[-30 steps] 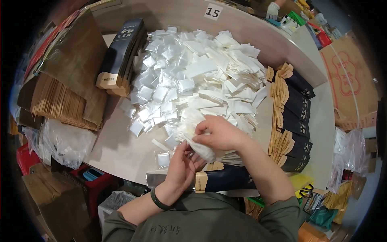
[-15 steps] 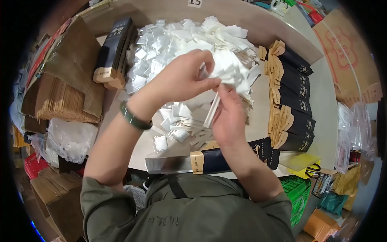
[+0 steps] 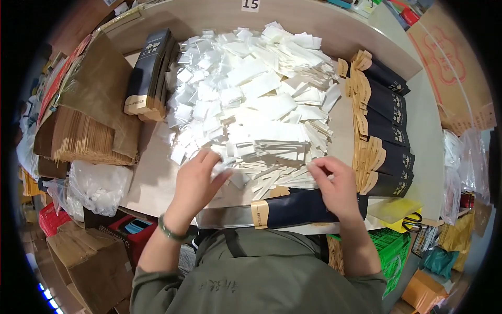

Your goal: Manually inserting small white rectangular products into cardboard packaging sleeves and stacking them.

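My left hand (image 3: 194, 183) is above the left front of a heap of white packets (image 3: 251, 78). Its thumb and fingers curl round a small whitish packet (image 3: 222, 167), partly blurred. To the right, my right hand (image 3: 337, 186) has thumb and forefinger pinched together at the edge of the heap; whatever they may hold cannot be made out. Beneath that hand, a long dark-blue sleeve (image 3: 293, 208) with a tan band lies along the table's near edge. A clear, silvery piece (image 3: 225, 217) extends from its left end. Thin white strips (image 3: 269, 178) lie loose between the hands.
Dark pouches with tan tops (image 3: 384, 125) line the right side of the table. More dark sleeves (image 3: 149, 68) are stacked at the back left. A cardboard box of brown sheets (image 3: 86, 133) stands left. Black-handled scissors (image 3: 413, 221) lie by a yellow item at right.
My hands, together over the heap with white packets and a strip, have parted and come nearer. The left moved down, the right moved down and right. The packets lie on the heap.
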Available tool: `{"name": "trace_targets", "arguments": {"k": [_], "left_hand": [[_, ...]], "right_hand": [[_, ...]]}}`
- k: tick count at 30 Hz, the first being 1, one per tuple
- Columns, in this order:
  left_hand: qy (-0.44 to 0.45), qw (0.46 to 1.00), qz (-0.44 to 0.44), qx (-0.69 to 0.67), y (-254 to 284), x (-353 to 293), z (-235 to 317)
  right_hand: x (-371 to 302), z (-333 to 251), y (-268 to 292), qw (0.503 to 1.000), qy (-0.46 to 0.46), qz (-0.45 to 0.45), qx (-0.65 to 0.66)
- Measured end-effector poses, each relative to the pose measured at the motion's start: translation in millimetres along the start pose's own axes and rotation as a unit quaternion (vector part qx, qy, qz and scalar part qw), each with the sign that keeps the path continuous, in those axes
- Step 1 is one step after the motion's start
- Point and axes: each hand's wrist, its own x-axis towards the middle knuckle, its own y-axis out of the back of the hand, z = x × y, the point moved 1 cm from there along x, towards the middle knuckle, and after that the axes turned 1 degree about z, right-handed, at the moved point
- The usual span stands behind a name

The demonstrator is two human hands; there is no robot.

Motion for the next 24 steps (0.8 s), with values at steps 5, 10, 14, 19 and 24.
{"name": "trace_targets", "arguments": {"k": [5, 10, 14, 19, 24], "left_hand": [[0.075, 0.997, -0.023, -0.015, -28.5, -45.7, -37.1], [0.216, 0.966, -0.012, -0.14, -20.4, -55.3, -37.4], [0.243, 0.895, 0.156, -0.341, -34.8, -102.0, -36.2], [0.128, 0.958, 0.18, -0.181, -29.5, -91.5, -40.0], [-0.067, 0.985, 0.16, -0.004, -11.8, -112.8, -29.0]], "right_hand": [[59.2, -22.4, -16.7, 0.918, 0.321, -0.027, -0.231], [104.9, 7.5, -48.4, 0.817, 0.38, -0.139, -0.412], [97.7, 2.9, -56.5, 0.81, 0.382, -0.106, -0.432], [99.4, -1.0, -58.5, 0.826, 0.365, -0.089, -0.421], [68.1, 4.9, -50.1, 0.937, 0.246, 0.063, -0.241]]}}
